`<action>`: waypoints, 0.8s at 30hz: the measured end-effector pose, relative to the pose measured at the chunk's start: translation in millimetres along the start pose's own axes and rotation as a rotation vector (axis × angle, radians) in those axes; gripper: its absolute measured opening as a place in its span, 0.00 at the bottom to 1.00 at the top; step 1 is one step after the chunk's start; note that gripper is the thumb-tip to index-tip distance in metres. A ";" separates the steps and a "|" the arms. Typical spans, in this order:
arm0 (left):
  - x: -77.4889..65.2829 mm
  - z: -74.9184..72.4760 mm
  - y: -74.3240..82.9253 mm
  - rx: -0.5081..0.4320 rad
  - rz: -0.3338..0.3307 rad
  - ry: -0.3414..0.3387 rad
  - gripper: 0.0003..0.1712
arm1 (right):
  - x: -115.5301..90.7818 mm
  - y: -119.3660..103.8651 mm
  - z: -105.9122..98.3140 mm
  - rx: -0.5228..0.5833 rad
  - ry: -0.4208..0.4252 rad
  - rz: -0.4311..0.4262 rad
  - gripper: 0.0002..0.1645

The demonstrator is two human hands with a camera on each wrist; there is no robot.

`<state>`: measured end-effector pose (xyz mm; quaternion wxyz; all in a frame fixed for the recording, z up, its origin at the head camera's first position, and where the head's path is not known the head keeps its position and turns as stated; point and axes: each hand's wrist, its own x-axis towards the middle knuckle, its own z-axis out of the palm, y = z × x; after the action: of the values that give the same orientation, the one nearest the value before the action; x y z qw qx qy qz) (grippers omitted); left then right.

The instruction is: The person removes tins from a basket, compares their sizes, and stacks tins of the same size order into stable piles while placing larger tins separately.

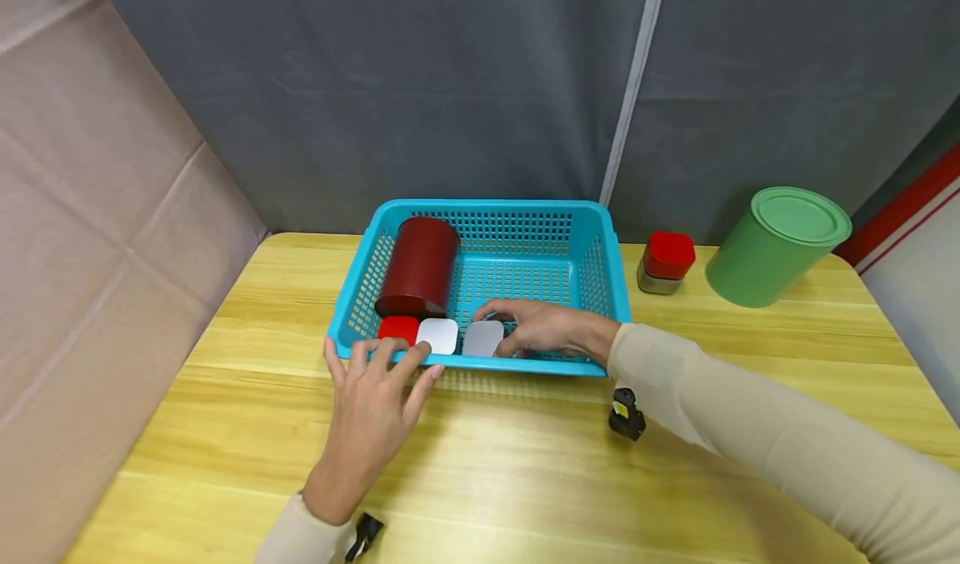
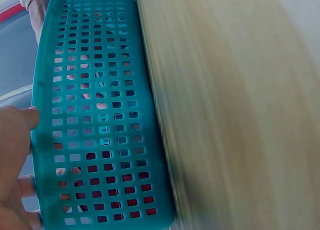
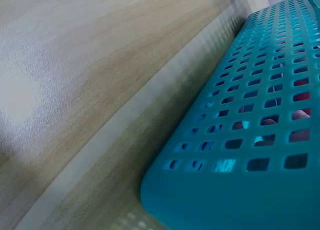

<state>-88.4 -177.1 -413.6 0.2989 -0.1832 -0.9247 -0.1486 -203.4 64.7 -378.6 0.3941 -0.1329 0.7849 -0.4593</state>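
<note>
A blue plastic basket (image 1: 495,366) with perforated walls stands on the table. In its front left lie a red-topped item (image 1: 397,328) and a white square-topped container (image 1: 438,336); a dark red cylindrical canister (image 1: 420,266) lies on its side behind them. My left hand (image 1: 375,397) rests over the front rim, fingers spread and fairly straight, touching near the white top. Inside the basket my right hand (image 1: 543,328) grips a container with a grey square top (image 1: 483,338) between thumb and fingers. Its lower part is hidden by the front wall (image 2: 95,115).
Right of the basket stand a small jar with a red lid (image 1: 669,256) and a large green canister (image 1: 780,243). A grey curtain (image 1: 450,89) hangs behind the wooden table (image 1: 495,464). Pale fabric (image 1: 97,239) borders the left side.
</note>
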 end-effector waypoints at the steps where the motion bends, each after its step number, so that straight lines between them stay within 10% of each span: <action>1: 0.0 -0.1 -0.1 0.001 0.000 0.001 0.29 | -0.1 -0.2 0.3 -0.008 0.006 0.007 0.39; 24: 0.2 -0.8 -0.4 -0.001 0.001 -0.003 0.26 | -6.2 0.1 -3.0 0.046 0.072 -0.129 0.36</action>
<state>-88.3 -177.7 -412.9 0.2976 -0.1841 -0.9249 -0.1487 -201.6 70.2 -374.8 0.3379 -0.1575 0.7777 -0.5062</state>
